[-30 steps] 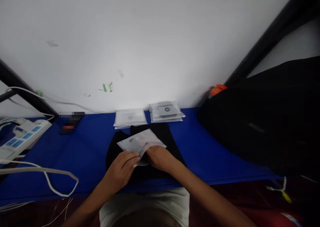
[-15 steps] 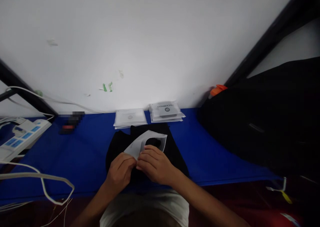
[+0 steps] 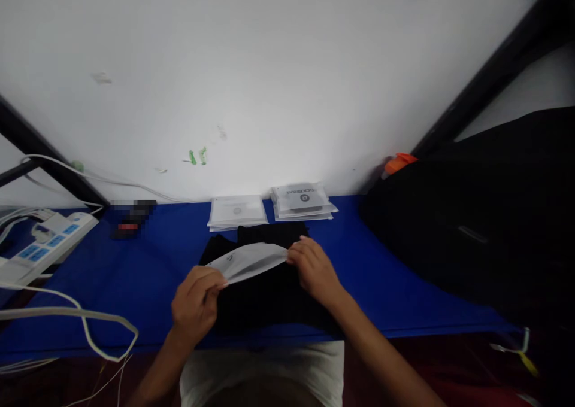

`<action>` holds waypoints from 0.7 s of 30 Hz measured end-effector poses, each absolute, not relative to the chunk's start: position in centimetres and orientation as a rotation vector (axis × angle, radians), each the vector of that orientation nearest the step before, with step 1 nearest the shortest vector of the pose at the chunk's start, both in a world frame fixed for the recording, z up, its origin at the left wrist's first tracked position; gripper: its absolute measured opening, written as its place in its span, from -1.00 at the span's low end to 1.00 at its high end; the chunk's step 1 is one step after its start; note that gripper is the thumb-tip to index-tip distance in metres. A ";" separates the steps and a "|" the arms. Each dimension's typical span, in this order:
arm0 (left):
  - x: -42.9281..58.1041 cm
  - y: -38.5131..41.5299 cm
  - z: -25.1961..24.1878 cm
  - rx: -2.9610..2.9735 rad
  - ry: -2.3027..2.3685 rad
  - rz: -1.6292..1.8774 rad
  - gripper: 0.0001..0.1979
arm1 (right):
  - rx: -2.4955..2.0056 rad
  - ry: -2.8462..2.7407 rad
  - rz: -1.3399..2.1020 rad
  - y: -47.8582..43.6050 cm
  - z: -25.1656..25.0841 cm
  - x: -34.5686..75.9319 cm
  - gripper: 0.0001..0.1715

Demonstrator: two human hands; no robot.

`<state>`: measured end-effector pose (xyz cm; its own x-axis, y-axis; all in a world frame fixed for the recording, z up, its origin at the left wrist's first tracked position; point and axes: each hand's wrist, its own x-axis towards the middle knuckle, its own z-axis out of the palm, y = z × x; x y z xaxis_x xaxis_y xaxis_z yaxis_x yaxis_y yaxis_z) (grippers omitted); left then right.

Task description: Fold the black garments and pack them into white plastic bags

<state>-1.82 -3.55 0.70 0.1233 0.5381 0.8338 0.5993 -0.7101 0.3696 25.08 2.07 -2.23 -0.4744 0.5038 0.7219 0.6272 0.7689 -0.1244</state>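
Observation:
A translucent white plastic bag is stretched between my two hands, tilted and slightly bowed. My left hand pinches its near left corner, fingers closed. At the opposite end my right hand grips the right edge between thumb and fingers. Beneath the bag lies folded black cloth on the blue surface. What the bag holds, if anything, cannot be made out. Behind the cloth are two stacks of similar bags, a left stack with a faint round mark and a right stack with dark printing.
Blue cloth covers the table against a white wall. A power strip with white cables sits at the left, near a dark, partly pixelated object. A large black bag and an orange item occupy the right.
My hands have moved apart, the left going left and the right going right and up. The bag, bunched between them before, is now drawn out lengthwise; its dark opening no longer shows.

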 end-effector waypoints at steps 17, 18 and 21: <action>-1.6 -5.6 -2.0 -3.209 -1.331 -0.772 -0.16 | -0.836 -2.650 0.021 0.2 -2.2 25.8 -0.41; -1.8 -5.6 -2.2 -3.227 -1.340 -0.797 -0.18 | -0.801 -2.693 0.037 0.3 -2.2 25.1 -0.39; -2.4 -5.3 -2.9 -3.213 -1.473 -0.975 -0.26 | -0.701 -2.788 0.081 0.9 -2.3 23.6 -0.35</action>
